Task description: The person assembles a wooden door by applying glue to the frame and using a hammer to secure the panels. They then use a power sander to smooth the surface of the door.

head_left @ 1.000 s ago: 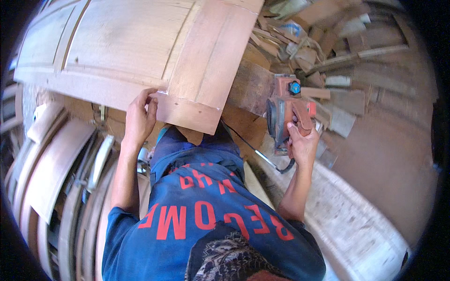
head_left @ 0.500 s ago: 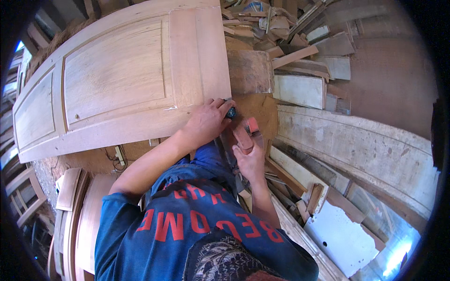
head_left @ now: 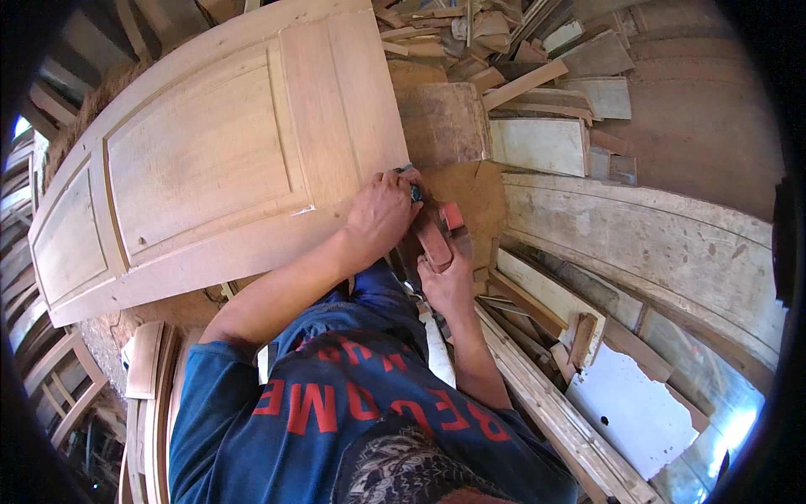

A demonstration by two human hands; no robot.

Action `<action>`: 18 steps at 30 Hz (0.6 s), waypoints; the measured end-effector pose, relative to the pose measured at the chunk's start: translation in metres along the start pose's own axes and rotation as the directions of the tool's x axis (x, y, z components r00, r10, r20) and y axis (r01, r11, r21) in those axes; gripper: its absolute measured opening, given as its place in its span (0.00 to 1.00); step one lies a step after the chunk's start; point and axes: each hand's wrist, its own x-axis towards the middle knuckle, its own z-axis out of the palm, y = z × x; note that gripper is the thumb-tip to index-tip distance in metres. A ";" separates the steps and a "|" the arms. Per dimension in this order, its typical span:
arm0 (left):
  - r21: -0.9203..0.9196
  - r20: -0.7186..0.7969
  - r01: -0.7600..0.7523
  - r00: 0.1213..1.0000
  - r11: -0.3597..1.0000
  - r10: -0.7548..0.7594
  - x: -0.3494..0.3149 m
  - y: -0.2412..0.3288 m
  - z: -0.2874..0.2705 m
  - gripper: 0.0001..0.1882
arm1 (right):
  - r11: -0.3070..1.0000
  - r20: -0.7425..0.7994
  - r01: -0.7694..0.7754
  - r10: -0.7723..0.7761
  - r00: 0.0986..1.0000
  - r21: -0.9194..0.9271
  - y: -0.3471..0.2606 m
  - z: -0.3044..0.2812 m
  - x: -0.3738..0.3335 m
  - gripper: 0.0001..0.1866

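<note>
A pale wooden panel door (head_left: 336,92) lies at the left, its near right corner beside my hands. At that corner sits a dusty reddish hand-held power tool (head_left: 433,237), perhaps an electric planer or sander, pressed close to the door's end edge. My left hand (head_left: 374,212) curls over the tool's front, by a dark bluish knob (head_left: 416,192). Lower down, my right hand (head_left: 447,281) is wrapped round the rear handle. The tool's underside is hidden, so I cannot tell whether it touches the wood.
A brown wooden block (head_left: 441,122) lies beyond the door's end. Scrap wood (head_left: 520,92) is heaped at the far right. A long whitish board (head_left: 638,244) stretches across the right, with a broken white sheet (head_left: 634,420) below. Curved wooden pieces (head_left: 151,370) stand at the lower left.
The view has turned slightly, so the door appears tilted and shifted a little left. Both hands keep their hold on the power tool, which stays by the door's corner.
</note>
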 end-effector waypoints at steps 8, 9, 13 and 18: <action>0.078 0.066 -0.238 0.970 0.968 0.233 0.035 -0.046 -0.016 0.25 | 0.995 -0.022 0.045 -0.048 0.999 -0.091 -0.026 -0.001 0.035 0.19; 0.076 0.068 -0.265 0.963 0.961 0.260 0.042 -0.054 -0.021 0.26 | 0.994 -0.003 0.003 -0.003 1.000 -0.106 -0.037 -0.002 0.041 0.19; 0.203 0.180 -0.470 0.880 0.859 0.439 0.074 -0.084 -0.044 0.29 | 0.985 -0.059 0.146 -0.151 0.987 -0.087 -0.043 0.007 0.069 0.19; 0.273 0.159 -0.459 0.888 0.845 0.431 0.109 -0.113 -0.064 0.29 | 0.990 -0.035 0.114 -0.117 0.992 -0.078 -0.071 0.014 0.116 0.19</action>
